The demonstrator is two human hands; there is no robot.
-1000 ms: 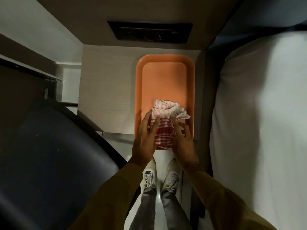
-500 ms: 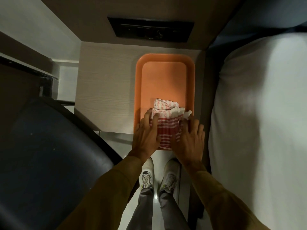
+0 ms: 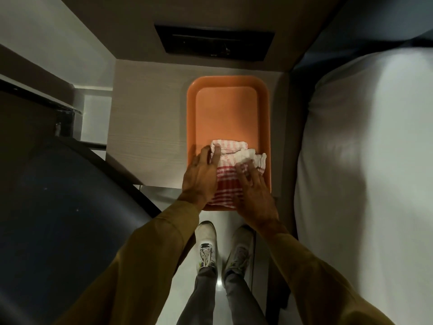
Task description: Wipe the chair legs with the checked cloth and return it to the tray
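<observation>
A red-and-white checked cloth [image 3: 230, 177] lies bunched in the near end of an orange tray [image 3: 228, 113] on a pale wooden bedside table [image 3: 147, 118]. My left hand [image 3: 200, 178] lies flat on the cloth's left side, fingers spread over its folded edge. My right hand [image 3: 254, 191] presses flat on the cloth's right side, its fingers blurred. Neither hand grips the cloth. A dark chair [image 3: 58, 219] fills the lower left; its legs are hidden.
A bed with white bedding [image 3: 365, 172] runs along the right. A dark recessed panel [image 3: 214, 43] sits in the wall behind the table. My two feet in pale shoes [image 3: 206, 242] stand on the light floor between chair and bed.
My right hand has slid left from the cloth's right edge onto its middle. My left hand has shifted slightly up along the left side. The cloth stays in the tray.
</observation>
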